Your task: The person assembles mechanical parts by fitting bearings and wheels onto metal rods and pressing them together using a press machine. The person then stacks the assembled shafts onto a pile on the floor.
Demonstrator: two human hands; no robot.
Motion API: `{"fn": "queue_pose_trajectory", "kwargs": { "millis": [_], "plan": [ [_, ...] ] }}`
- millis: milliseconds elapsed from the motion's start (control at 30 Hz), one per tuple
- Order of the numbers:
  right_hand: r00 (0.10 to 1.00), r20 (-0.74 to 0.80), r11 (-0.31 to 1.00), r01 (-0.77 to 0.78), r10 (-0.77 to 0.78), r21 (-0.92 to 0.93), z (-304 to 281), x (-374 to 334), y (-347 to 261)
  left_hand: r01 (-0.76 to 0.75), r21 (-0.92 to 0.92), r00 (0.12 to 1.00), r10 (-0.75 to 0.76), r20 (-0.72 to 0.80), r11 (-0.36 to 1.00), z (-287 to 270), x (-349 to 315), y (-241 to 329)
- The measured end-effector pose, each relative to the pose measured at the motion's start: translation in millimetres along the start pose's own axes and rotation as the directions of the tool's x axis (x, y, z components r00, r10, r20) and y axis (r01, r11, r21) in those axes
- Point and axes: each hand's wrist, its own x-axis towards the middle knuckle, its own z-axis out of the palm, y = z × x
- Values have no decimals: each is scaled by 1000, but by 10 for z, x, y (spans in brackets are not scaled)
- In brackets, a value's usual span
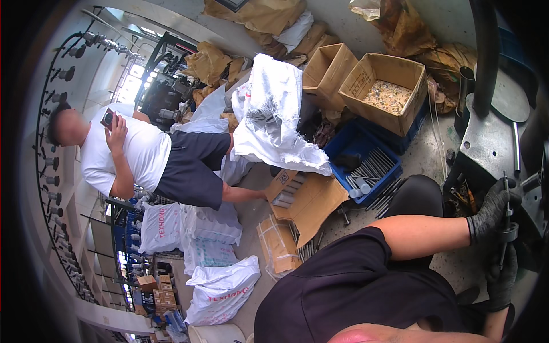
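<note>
In a dark grey work glove, my left hand [493, 207] is closed round the upper part of a slim metal rod with a round collar [508, 233] on it. My right hand [502, 279], gloved the same way, is closed at the lower end of that rod, though its fingers are partly in shadow. Beside my hands, at the right, stands a grey metal machine plate [486, 140] with holes in it. A dark machine part behind the rod is too shadowed to make out.
Ahead sit a blue bin [394, 171] of metal rods and a cardboard box [412, 111] of small mixed pieces. An opened carton [317, 211] holds grey cylinders. White sacks [223, 291] lie left. Another person [128, 148] stands at the left, a device in one hand.
</note>
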Motion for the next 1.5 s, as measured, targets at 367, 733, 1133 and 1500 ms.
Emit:
{"fn": "queue_pose_trajectory", "kwargs": {
  "millis": [367,733,1133,1500],
  "plan": [
    [989,125,994,-90,82,59,-104,17,-138,-2,243,999,13,-44,970,126,-63,217],
    [995,97,992,7,6,-127,-40,-43,-131,-50,240,999,53,-6,970,186,-155,309],
    [996,92,999,15,-11,-39,-89,-63,-136,-19,346,995,51,-82,938,216,-78,307],
    [992,84,993,-96,90,75,-123,11,-107,29,194,987,3,-161,981,130,-27,242]
  ]
}}
